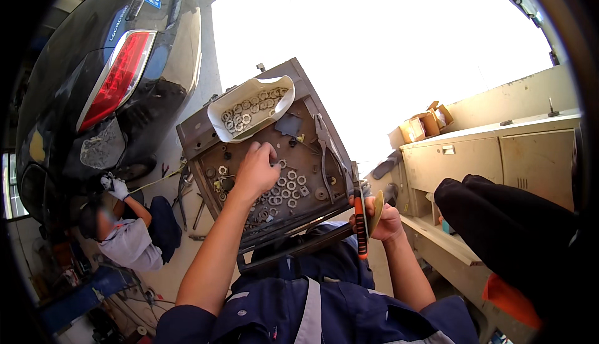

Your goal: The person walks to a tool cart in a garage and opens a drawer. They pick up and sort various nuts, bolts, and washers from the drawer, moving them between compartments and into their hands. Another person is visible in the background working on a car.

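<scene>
My left hand point(257, 170) reaches over a dark metal tray point(310, 188), its fingers curled down beside loose metal nuts point(288, 185). Whatever those fingers may hold is hidden. A white open container point(215, 116) with more nuts in it stands just beyond that hand. At the tray's right front corner, my right hand point(390, 222) is closed on a round tan disc point(377, 210) and a tool with an orange-and-black handle point(360, 219). The tool's far end cannot be told apart from the tray edge.
Pliers point(322, 135) lie along the tray's right side, near a dark square piece point(288, 124). A black car point(168, 51) stands at left, where another person point(134, 238) crouches. Beige cabinets point(462, 160) line the right, with cardboard boxes point(427, 124) beyond.
</scene>
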The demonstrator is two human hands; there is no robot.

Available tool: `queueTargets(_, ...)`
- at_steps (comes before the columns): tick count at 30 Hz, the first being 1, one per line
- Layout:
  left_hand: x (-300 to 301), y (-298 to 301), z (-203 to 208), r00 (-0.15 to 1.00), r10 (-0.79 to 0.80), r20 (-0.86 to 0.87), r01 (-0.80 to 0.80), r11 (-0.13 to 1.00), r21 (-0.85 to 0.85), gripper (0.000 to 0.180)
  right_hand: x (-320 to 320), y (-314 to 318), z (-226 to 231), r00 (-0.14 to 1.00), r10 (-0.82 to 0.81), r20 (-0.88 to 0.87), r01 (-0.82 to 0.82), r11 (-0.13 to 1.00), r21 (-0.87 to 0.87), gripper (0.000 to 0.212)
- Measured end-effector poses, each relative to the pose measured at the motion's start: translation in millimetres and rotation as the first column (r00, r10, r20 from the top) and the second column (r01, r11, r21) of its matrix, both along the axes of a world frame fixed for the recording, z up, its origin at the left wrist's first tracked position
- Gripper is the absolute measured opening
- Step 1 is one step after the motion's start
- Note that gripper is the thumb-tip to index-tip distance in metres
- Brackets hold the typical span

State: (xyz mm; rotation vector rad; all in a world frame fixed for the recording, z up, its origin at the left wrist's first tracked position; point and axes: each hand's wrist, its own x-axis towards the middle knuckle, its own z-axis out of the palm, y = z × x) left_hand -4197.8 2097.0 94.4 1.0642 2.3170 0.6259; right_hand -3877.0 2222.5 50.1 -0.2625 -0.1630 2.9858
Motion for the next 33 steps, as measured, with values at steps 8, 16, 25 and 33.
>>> queueTargets(8, -17, -4, -10, 0.925, -0.017, 0.379, -0.043, 0.988, 0.149, 0.013, 0, 0, 1, 1.000, -0.001, 0.010, 0.000, 1.000, 0.012, 0.016)
queueTargets(16, -21, -20, -3, 0.986, 0.020, 0.165, -0.019, 1.000, -0.012, 0.020, -1, 0, 3, 1.000, -0.005, 0.005, 0.005, 1.000, -0.006, 0.015)
queueTargets(25, -14, -8, 4, 0.932, 0.040, 0.361, -0.058, 0.998, 0.037, 0.016, -1, 0, 3, 1.000, -0.007, 0.008, 0.007, 1.000, 0.008, 0.016)
queueTargets(33, 10, -7, 8, 0.246, 0.286, 0.926, -0.492, 0.860, -0.135, 0.004, 0, 1, 2, 0.999, 0.003, -0.035, -0.002, 1.000, 0.021, 0.018)
